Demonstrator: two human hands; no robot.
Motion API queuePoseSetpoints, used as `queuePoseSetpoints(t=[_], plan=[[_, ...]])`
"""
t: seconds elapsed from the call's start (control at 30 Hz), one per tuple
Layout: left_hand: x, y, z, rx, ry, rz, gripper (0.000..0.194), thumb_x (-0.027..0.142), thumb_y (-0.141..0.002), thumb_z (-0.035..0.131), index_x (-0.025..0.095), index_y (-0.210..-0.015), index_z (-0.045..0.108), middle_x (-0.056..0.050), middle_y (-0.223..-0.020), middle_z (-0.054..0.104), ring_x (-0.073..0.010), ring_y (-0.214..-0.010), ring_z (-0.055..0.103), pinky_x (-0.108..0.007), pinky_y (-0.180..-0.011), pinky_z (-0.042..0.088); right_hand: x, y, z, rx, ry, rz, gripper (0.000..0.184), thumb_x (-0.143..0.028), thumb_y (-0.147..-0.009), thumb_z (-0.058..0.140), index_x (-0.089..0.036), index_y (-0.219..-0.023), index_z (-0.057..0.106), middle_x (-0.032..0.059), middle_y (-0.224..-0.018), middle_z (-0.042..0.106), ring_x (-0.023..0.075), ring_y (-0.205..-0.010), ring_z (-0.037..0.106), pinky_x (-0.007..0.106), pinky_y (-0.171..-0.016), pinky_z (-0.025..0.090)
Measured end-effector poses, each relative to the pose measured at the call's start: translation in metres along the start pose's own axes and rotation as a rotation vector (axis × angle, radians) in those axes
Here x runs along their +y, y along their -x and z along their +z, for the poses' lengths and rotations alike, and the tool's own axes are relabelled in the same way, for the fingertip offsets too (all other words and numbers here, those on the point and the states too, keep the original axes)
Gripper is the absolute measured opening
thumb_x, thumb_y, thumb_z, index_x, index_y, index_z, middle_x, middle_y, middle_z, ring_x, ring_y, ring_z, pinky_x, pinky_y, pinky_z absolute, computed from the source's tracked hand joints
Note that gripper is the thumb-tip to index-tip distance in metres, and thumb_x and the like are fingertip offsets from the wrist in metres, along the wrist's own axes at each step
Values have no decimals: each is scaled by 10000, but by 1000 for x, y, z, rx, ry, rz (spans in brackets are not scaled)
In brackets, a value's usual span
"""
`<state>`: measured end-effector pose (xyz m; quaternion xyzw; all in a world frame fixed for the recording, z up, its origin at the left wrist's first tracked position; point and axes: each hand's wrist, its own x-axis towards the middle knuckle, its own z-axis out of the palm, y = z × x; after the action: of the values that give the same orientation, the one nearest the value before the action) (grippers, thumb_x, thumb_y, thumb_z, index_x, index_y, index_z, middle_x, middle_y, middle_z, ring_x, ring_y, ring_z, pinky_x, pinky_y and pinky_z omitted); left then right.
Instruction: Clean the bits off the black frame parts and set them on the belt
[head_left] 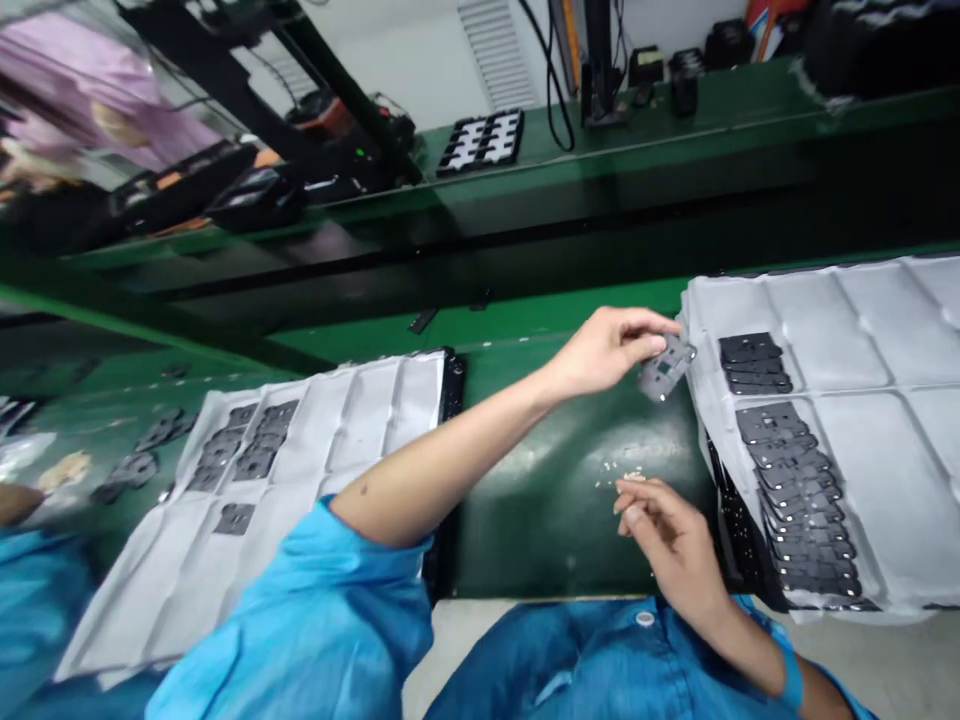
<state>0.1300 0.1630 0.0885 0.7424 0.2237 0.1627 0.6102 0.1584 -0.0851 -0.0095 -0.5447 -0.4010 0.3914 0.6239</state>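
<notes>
My left hand [604,352] reaches far forward and pinches a thin dark-grey plastic plate [667,367] by its upper edge. The plate hangs tilted above the green bench, beside the left edge of the right-hand lined tray [885,430]. In that tray lies an overlapping row of similar dark plates [806,510], with a shorter stack [752,362] behind it. My right hand [675,540] is low over the bench, thumb and fingertips drawn together; whatever they hold is too small to make out. Just beyond its fingertips lies a little pile of tiny cream-coloured pieces [632,475].
Left of me a second lined tray [352,430] holds several dark plates [255,440]. A co-worker's blue sleeve [41,580] and hand show at the far left. A green shelf [540,165] crosses behind, bearing a black-and-white tray [481,142]. A person in pink is beyond.
</notes>
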Motion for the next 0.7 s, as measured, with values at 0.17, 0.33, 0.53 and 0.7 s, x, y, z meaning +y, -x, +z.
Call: queuePoseSetpoints(t=[0.17, 0.33, 0.53, 0.7], plan=[[20, -116, 16, -237, -256, 188, 65, 57, -894, 718, 78, -956, 723, -38, -807, 714, -135, -761, 647, -287, -775, 490, 11, 2, 5, -115, 141, -8, 232, -208, -1053, 603, -182, -1150, 813, 55, -918, 770, 140, -738, 713, 257, -741, 605], [21, -164, 57, -437, -547, 236, 64, 44, -845, 763, 87, -892, 754, -57, -844, 736, -181, -836, 671, -324, -858, 501, 14, 2, 2, -137, 185, 3, 263, -198, -1055, 570, -179, -1147, 815, 56, -902, 766, 147, -742, 708, 254, -746, 598], [14, -156, 71, -394, -782, 226, 118, 109, -839, 800, 158, -942, 769, -67, -967, 765, -245, -967, 703, -332, -844, 498, 20, 3, 4, -134, 198, 3, 259, -198, -1045, 580, -189, -1129, 825, 56, -892, 768, 158, -749, 711, 260, -745, 597], [11, -150, 46, -262, -753, 270, 71, 165, -940, 696, 199, -967, 752, -67, -1091, 797, -241, -1045, 716, -313, -844, 497, 26, -2, 1, -118, 232, -83, 261, -228, -1063, 573, -206, -1107, 830, 47, -837, 760, 161, -672, 711, 252, -670, 597]])
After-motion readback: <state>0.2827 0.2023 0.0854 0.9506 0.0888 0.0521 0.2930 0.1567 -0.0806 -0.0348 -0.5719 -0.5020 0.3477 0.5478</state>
